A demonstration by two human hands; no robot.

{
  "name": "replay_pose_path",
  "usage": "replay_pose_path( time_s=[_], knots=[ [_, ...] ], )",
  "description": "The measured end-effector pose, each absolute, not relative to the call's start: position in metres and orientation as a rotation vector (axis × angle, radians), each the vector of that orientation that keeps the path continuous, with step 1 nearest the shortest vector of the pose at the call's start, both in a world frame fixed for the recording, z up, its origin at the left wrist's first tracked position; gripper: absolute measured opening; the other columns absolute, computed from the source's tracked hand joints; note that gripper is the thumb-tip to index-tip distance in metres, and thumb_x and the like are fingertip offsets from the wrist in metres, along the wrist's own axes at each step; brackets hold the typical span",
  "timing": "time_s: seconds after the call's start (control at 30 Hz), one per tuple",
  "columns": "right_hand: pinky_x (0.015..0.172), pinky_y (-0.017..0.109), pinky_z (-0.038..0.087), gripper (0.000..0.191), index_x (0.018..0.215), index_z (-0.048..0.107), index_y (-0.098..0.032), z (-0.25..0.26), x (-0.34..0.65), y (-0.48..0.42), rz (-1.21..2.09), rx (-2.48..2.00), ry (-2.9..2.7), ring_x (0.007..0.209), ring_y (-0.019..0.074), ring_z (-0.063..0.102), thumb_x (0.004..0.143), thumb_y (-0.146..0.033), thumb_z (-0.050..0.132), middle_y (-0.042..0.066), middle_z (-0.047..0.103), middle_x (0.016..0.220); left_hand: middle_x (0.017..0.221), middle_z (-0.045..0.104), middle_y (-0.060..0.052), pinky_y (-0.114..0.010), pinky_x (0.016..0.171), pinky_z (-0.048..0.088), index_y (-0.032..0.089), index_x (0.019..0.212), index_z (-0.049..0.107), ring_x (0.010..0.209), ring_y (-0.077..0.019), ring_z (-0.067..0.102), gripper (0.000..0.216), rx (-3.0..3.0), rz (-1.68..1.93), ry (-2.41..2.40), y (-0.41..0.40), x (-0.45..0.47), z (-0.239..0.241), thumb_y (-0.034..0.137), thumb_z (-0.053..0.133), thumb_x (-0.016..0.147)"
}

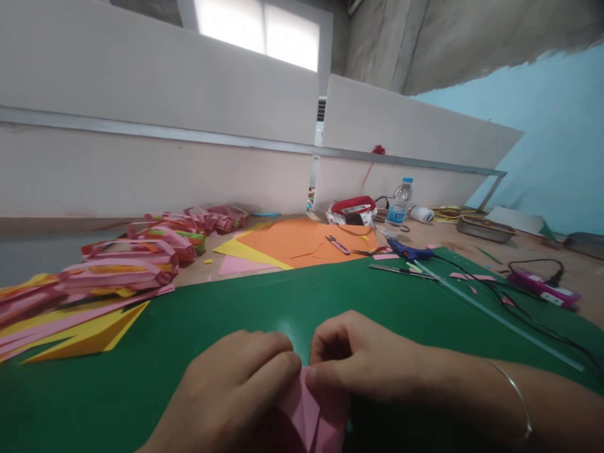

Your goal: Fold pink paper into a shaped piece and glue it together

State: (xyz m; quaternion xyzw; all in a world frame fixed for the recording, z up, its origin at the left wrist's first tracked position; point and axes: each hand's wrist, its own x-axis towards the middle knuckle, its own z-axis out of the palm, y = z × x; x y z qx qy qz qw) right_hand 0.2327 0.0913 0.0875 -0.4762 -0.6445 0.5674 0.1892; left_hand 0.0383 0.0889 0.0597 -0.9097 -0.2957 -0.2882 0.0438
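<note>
A folded pink sheet (pixel 309 409), felt or paper, stands at the near edge of the green mat, with creases running down its front. My left hand (pixel 236 384) is closed around its upper left part, knuckles up, so the fingertips are hidden. At the sheet's top right corner, the thumb and forefinger of my right hand (pixel 358 358) pinch the edge. A thin bangle (pixel 516 393) circles my right wrist. The sheet's lower part runs out of view.
Pink bag-like pieces with strips (pixel 123 264) line the left, beside yellow sheets (pixel 108 327). Across the green mat (pixel 226 314) lie an orange sheet (pixel 306 239), snips (pixel 338 245), a blue glue gun (pixel 408 250) with its cord and tweezers (pixel 401 271). A water bottle (pixel 397 207) stands behind.
</note>
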Motion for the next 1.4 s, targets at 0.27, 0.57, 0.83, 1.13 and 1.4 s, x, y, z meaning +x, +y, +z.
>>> replay_pose_path(
  time_s=[0.27, 0.57, 0.83, 1.13, 1.4],
  knots=[
    [0.047, 0.016, 0.037, 0.004, 0.067, 0.056, -0.013, 0.084, 0.231, 0.091, 1.521, -1.317, -1.859, 0.053, 0.0063, 0.045, 0.07, -0.016, 0.056, -0.004, 0.052, 0.059, 0.064, 0.052, 0.0, -0.021, 0.05, 0.036, 0.022, 0.067, 0.052, 0.056, -0.0137, 0.047, 0.02, -2.888, -0.939, -1.005, 0.09, 0.041, 0.056, 0.006, 0.041, 0.061],
    [0.044, 0.015, 0.034, 0.018, 0.065, 0.062, -0.012, 0.081, 0.234, 0.087, 1.181, -1.362, -1.996, 0.052, 0.0069, 0.047, 0.072, -0.029, 0.063, -0.002, 0.058, 0.058, 0.068, 0.06, 0.0, -0.022, 0.051, 0.043, 0.024, 0.07, 0.055, 0.059, -0.0156, 0.055, 0.015, -3.063, -0.953, -1.039, 0.091, 0.039, 0.061, 0.014, 0.051, 0.059],
    [0.047, 0.015, 0.035, 0.013, 0.071, 0.066, -0.013, 0.081, 0.233, 0.082, 1.089, -1.284, -2.036, 0.054, 0.0068, 0.05, 0.074, -0.024, 0.061, -0.002, 0.06, 0.061, 0.062, 0.058, 0.004, -0.018, 0.047, 0.039, 0.024, 0.069, 0.055, 0.053, -0.0114, 0.05, 0.011, -3.135, -0.934, -1.155, 0.088, 0.041, 0.065, 0.016, 0.048, 0.068],
    [0.047, 0.017, 0.031, 0.034, 0.073, 0.061, -0.015, 0.089, 0.232, 0.078, 1.08, -1.309, -2.154, 0.058, 0.0082, 0.043, 0.073, -0.049, 0.061, -0.003, 0.051, 0.063, 0.056, 0.054, 0.004, -0.02, 0.046, 0.035, 0.023, 0.061, 0.05, 0.051, -0.0116, 0.047, 0.01, -3.013, -0.778, -1.463, 0.084, 0.046, 0.07, 0.023, 0.05, 0.071],
    [0.048, 0.021, 0.027, 0.008, 0.065, 0.052, -0.017, 0.08, 0.226, 0.066, 0.54, -1.349, -2.313, 0.054, 0.0083, 0.043, 0.072, -0.019, 0.053, -0.002, 0.056, 0.061, 0.076, 0.064, 0.002, -0.023, 0.061, 0.042, 0.023, 0.078, 0.057, 0.069, -0.0164, 0.056, 0.012, -3.137, -0.708, -1.825, 0.082, 0.053, 0.076, 0.021, 0.054, 0.067]
  ],
)
